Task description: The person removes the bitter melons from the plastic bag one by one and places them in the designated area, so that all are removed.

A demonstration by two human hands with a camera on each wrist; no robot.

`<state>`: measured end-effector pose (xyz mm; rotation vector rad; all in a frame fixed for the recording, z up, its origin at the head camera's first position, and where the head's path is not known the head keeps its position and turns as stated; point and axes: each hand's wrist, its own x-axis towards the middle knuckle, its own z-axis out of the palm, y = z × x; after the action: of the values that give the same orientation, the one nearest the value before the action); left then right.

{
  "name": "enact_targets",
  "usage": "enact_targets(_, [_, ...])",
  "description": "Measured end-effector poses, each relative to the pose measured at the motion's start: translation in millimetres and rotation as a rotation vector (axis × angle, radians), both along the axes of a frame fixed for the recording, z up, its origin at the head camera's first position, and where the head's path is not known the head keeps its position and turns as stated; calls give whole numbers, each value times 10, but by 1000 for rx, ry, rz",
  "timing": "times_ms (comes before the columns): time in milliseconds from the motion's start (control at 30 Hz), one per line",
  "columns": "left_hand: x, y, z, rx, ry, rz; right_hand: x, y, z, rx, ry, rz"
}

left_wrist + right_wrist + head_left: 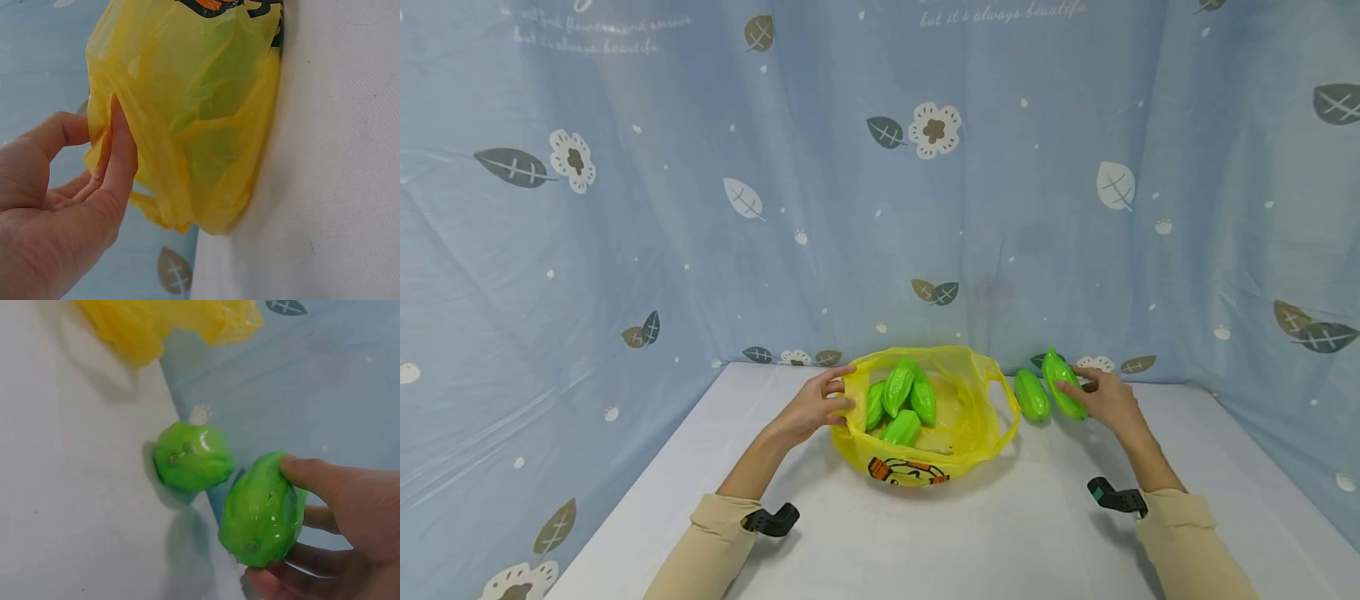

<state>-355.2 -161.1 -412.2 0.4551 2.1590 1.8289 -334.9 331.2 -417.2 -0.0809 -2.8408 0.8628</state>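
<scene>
A yellow plastic bag (977, 417) stands with its mouth spread, several glossy green ridged toy gourds (901, 387) inside. My left hand (812, 407) holds its left rim, the thin plastic caught between thumb and fingers (119, 153) in the left wrist view. To the right of the bag, my right hand (1108, 402) grips another green toy gourd (1062, 383) by its side, thumb on one face and fingers beneath. This gourd is tilted with its stem end up. Just left of it, one more toy gourd (192, 456) lies on the white table.
The white tabletop (925, 542) ends at a blue patterned curtain (850, 208) behind and at both sides. The bag's right handle loop (1011, 408) sticks out toward the loose gourd. Each wrist wears a black camera mount (771, 521).
</scene>
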Motion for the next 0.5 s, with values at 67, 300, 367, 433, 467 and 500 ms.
enact_targets(67, [1, -5, 0, 2, -2, 5, -10, 10, -30, 7, -4, -12])
enact_targets(300, [-2, -4, 2, 7, -6, 3, -35, 48, -146, 29, -33, -36])
enact_targets(367, [-3, -3, 2, 5, -5, -1, -45, 51, -164, 30, -44, -39])
enact_targets(433, [-1, -7, 1, 5, -3, -3, -57, 48, -171, 32, -52, -40])
enact_targets(467, [1, -9, 1, 4, 0, -3, -65, 45, -174, 34, -56, -41])
enact_targets(500, [2, -12, -1, 2, 3, -4, -74, 41, -175, 34, -60, -43])
